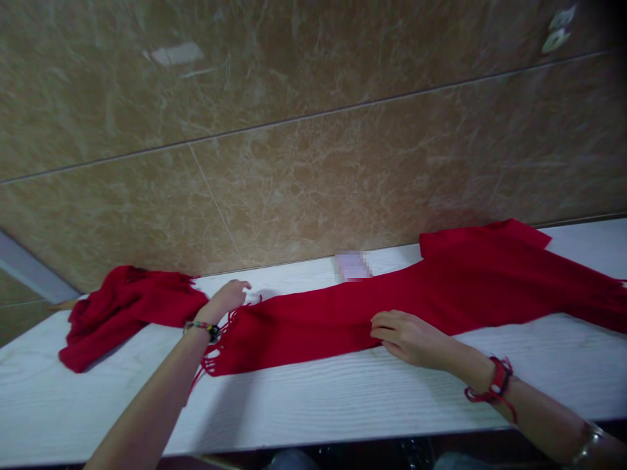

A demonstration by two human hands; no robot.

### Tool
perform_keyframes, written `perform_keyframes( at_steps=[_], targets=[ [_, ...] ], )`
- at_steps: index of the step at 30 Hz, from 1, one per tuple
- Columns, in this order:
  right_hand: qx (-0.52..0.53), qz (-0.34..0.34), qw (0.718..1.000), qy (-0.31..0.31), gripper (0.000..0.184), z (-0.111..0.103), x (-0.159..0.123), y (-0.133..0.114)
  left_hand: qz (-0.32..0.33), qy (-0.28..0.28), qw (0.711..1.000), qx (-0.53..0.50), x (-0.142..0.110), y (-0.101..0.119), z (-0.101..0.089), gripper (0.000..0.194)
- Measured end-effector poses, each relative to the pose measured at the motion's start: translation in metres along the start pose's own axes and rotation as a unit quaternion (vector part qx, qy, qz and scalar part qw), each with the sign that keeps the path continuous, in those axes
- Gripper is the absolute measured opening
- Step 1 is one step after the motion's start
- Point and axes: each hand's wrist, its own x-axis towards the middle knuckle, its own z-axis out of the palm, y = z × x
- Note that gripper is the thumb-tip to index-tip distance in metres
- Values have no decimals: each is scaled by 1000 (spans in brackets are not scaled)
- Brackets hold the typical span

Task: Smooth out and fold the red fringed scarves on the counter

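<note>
A long red scarf point(313, 326) with a fringed end lies stretched along the white surface. My left hand point(229, 297) is just above its fringed left end, fingers loosely bent and apart, with nothing visible in them. Farther right, my right hand point(404, 334) has its fingers bent together on the scarf's near edge, seemingly pinching the cloth; the thumb is partly hidden. Toward the right the scarf widens into overlapping layers of red cloth point(490, 281), and more fringe shows at the far right.
A crumpled red fringed cloth point(132, 307) lies on the left. A small pale, blurred-out packet point(353, 266) sits behind the scarf by the brown marbled tile wall point(304, 183). The white tabletop's point(313, 405) front edge runs along the bottom.
</note>
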Motion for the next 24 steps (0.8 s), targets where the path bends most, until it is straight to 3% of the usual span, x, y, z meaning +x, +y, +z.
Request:
perform_keyframes(
  at_steps=[4,7,12,18,24],
  targets=[
    [-5,9,1000,-12,25,-1,0,-1,83,-98,990,-63,29,26,4,30],
    [-9,12,1000,-21,25,-2,0,-2,108,-142,980,-91,31,29,0,23],
    [-12,5,1000,-14,23,1,0,0,94,-119,982,-108,20,14,-8,27],
    [-25,-48,998,32,21,8,0,6,48,-80,990,-109,17,-4,1,37],
    [-47,-67,996,36,20,6,0,5,35,-139,978,-150,7,-31,4,33]
  ],
)
